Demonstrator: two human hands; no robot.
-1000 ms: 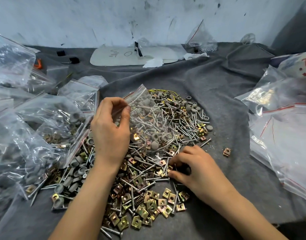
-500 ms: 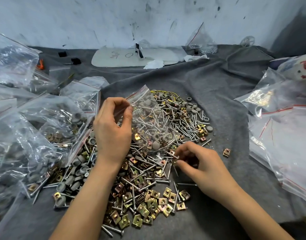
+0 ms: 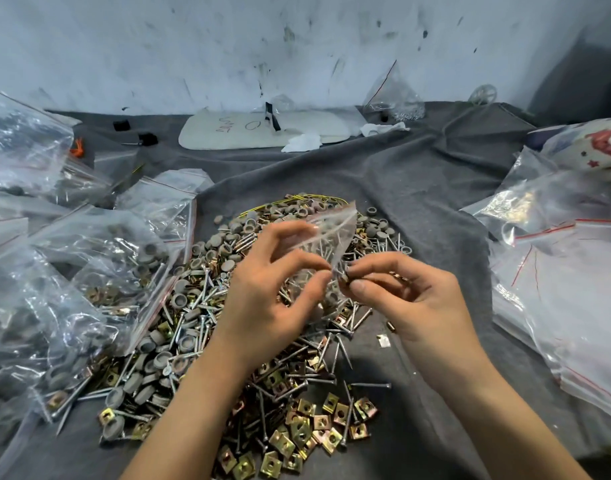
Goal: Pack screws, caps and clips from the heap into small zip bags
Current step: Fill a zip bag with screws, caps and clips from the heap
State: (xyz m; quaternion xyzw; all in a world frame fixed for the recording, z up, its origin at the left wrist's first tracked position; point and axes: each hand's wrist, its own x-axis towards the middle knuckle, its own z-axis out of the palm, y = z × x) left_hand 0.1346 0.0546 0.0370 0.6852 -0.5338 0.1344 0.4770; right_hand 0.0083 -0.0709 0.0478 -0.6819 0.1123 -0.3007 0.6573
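Looks like the filling step: left hand [image 3: 273, 299] pinches the bag [image 3: 326, 237] and holds it up over the heap [image 3: 228, 341]. Right hand [image 3: 411, 299] has its fingertips closed on a small piece, probably a clip [image 3: 345, 279], right against the bag's edge. Can't tell if that's the mouth, so I'd guess the next move needs it spread open first.

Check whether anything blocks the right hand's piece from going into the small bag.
Nothing visible does. The right hand pinches a small piece right against the edge of the bag, which the left hand holds above the heap. Whether the bag's mouth is open there cannot be told.
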